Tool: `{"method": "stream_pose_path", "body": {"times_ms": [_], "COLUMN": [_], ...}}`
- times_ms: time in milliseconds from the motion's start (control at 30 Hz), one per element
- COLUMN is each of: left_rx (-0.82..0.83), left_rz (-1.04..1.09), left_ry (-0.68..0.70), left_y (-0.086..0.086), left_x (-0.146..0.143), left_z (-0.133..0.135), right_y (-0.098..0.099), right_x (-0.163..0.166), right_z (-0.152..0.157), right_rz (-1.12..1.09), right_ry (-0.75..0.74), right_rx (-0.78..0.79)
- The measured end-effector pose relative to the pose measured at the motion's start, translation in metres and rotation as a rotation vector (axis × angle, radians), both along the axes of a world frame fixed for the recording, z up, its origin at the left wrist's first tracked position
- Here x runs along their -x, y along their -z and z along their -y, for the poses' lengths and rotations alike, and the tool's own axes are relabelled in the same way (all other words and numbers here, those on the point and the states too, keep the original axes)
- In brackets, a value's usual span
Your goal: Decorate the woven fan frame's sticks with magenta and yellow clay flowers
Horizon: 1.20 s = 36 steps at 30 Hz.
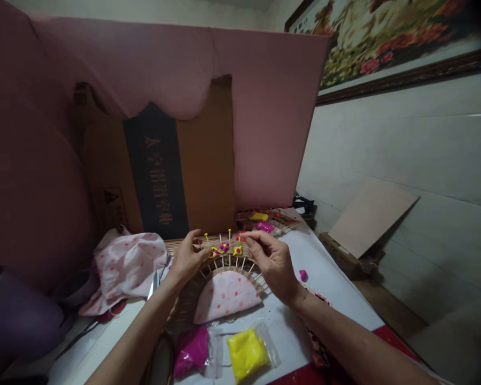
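Observation:
A half-round woven piece [188,300] stands in front of me, with pale sticks fanning out through its weave. A white cloth half-circle with pink dots [228,294] fills its middle. Purple and yellow clay flowers [224,246] sit on the upper band, and some stick tips carry yellow knobs. My left hand [187,258] grips the woven piece at its upper left, thumb in front and fingers curled by the edge. At the upper right, my right hand [276,262] pinches thumb and forefinger together near a stick end; what lies between them is too small to make out.
Bags of purple clay [192,352] and yellow clay [247,353] lie in front. A purple clay lump [303,275] rests at right. Dotted cloth [130,262] and scissors [154,283] are at left. A cardboard sheet [204,171] stands behind.

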<state>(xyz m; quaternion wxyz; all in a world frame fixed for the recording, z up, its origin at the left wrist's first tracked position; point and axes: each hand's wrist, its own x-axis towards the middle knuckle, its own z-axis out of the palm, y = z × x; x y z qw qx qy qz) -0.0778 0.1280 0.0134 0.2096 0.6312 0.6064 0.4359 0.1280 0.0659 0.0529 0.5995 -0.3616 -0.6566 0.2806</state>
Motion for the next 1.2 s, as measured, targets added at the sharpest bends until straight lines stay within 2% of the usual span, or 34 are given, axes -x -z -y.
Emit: {"method": "stream_pose_path", "body": {"times_ms": [800, 1200], "left_rx": [-0.062, -0.04], "left_rz": [0.087, 0.102], "left_ry": [-0.04, -0.061], "left_y": [-0.0002, 0.0], "left_x": [-0.004, -0.0061], "left_z": [0.0039, 0.0044], "right_y": [-0.0015, -0.0018], "right_x": [-0.0004, 0.0], "right_z": [0.0007, 0.0007], "right_rz": [0.01, 0.009], "right_ry": [0.015, 0.014], "right_rx": [0.007, 0.007]}}
